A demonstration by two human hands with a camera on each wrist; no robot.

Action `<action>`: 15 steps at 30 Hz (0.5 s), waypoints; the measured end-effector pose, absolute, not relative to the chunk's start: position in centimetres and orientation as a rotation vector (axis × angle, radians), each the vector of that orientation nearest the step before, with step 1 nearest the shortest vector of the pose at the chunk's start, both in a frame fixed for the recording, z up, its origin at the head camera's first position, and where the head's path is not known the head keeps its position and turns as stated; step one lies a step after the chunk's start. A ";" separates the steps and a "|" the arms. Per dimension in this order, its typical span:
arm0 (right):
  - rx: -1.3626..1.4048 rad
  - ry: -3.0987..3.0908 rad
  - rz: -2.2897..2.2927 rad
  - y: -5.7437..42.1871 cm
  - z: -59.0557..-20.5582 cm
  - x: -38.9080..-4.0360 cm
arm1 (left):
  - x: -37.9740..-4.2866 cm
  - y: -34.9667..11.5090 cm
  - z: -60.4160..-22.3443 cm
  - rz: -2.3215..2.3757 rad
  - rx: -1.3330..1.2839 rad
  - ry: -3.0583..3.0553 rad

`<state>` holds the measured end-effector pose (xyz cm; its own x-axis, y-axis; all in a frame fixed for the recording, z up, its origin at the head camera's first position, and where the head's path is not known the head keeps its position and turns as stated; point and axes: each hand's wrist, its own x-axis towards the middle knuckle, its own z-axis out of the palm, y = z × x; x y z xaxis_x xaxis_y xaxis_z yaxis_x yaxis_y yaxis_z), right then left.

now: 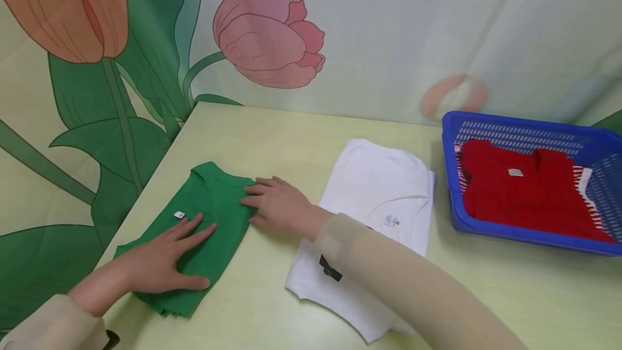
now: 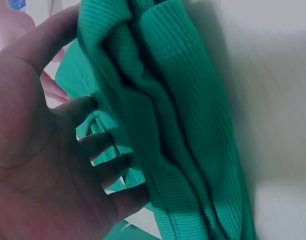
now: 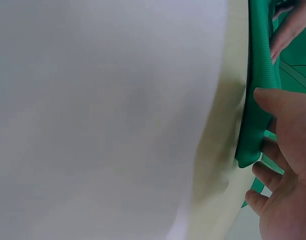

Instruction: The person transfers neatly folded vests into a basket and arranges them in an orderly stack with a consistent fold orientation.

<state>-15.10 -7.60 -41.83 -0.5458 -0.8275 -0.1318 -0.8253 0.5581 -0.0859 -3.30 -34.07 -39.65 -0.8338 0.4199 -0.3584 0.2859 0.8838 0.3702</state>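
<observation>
A folded green ribbed top (image 1: 225,201) with a small white neck label lies at the left of the table. My left hand (image 1: 157,263) rests on its middle with fingers spread. At the top's far right corner, my right hand (image 1: 279,204) touches the edge with extended fingers. In the left wrist view, several folded layers of the green top (image 2: 193,135) show beside the left fingers. The right wrist view has the thumb against the folded side of the top (image 3: 260,65), the other fingers partly behind it.
Under my right forearm lies a folded white top (image 1: 379,172) with a printed neck mark. A blue plastic basket (image 1: 534,238) stands at the right, holding a red garment (image 1: 515,199) and red-and-white striped cloth. Behind the table (image 1: 291,128) hangs a flower-printed curtain (image 1: 379,42).
</observation>
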 end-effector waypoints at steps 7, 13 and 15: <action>-1.395 2.655 -0.032 -6.4 -42.1 -15.1 | -4.6 -33.8 -39.7 0.434 0.563 2.584; -1.384 2.675 -0.018 -5.6 -42.1 -14.8 | -5.5 -33.7 -39.6 0.459 0.610 2.567; -1.378 2.678 -0.022 -5.4 -42.1 -14.7 | -5.8 -33.8 -39.7 0.467 0.631 2.569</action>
<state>-14.65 -5.38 -42.10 -0.5748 -0.8111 -0.1084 -0.8092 0.5831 -0.0718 -5.75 -33.81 -39.70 -0.7935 0.5028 -0.3428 0.3498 0.8378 0.4191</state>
